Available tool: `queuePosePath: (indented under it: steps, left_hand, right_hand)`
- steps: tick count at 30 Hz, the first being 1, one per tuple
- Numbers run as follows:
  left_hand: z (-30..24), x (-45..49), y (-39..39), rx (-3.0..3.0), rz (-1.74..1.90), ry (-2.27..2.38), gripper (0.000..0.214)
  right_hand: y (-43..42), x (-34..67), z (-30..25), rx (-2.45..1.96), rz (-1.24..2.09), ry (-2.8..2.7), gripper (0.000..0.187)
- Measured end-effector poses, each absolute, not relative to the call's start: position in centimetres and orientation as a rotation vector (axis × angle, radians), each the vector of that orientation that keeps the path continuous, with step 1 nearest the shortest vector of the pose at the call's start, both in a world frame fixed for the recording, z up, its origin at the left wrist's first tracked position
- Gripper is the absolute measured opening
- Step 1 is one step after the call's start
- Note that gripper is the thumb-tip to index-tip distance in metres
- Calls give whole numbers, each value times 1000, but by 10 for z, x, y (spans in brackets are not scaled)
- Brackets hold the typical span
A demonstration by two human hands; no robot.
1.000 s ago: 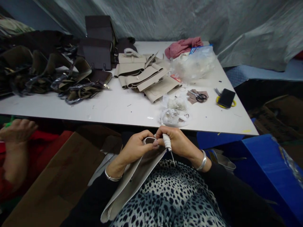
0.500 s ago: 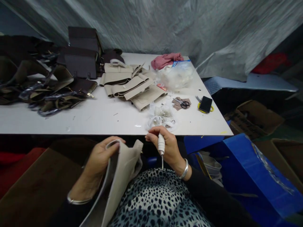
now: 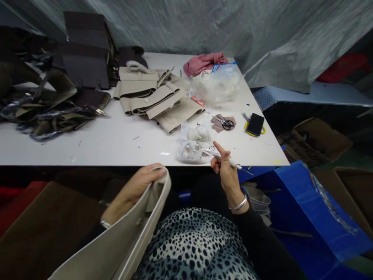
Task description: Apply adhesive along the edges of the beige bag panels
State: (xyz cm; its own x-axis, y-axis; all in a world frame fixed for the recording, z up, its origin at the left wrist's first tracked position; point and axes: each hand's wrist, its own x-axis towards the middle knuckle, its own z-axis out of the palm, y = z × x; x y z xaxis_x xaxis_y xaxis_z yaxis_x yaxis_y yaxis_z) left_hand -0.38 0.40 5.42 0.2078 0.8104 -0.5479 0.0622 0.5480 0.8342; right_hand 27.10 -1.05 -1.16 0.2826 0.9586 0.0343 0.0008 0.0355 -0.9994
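Observation:
My left hand [image 3: 136, 188] is closed on the top edge of a beige leather bag panel [image 3: 116, 243], which hangs down over my left knee below the table edge. My right hand [image 3: 224, 169] is raised at the table's front edge and grips a white-handled awl [image 3: 234, 165], its thin point aimed right; the forefinger sticks out toward small clear plastic bags of metal fittings [image 3: 192, 149] just ahead of it. The two hands are apart.
The white table [image 3: 116, 144] carries a pile of beige panels [image 3: 157, 99], dark brown bags and straps [image 3: 58, 89], a pink cloth [image 3: 205, 62], a large plastic bag [image 3: 217, 85], scissors [image 3: 225, 123] and a black phone [image 3: 255, 123]. Blue box [image 3: 314, 210] at right, cardboard at left.
My hands have separated: the left has carried the beige panel down and left, the right has lifted the awl toward the small bags on the table. The view has swung right.

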Motion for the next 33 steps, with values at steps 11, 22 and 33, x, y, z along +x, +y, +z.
queuePosePath:
  steps: [11, 22, 33]
  left_hand:
    - [-1, 35, 14, 1111, 422, 1215, 28]
    - [-6, 43, 20, 1208, 409, 1281, 22]
    - [0, 44, 28, 1335, 376, 1289, 19]
  right_hand:
    - [-6, 270, -11, -1494, 786, -1119, 29]
    - [6, 257, -18, -1441, 602, -1173, 18]
    - [8, 259, -14, -1493, 572, -1336, 20]
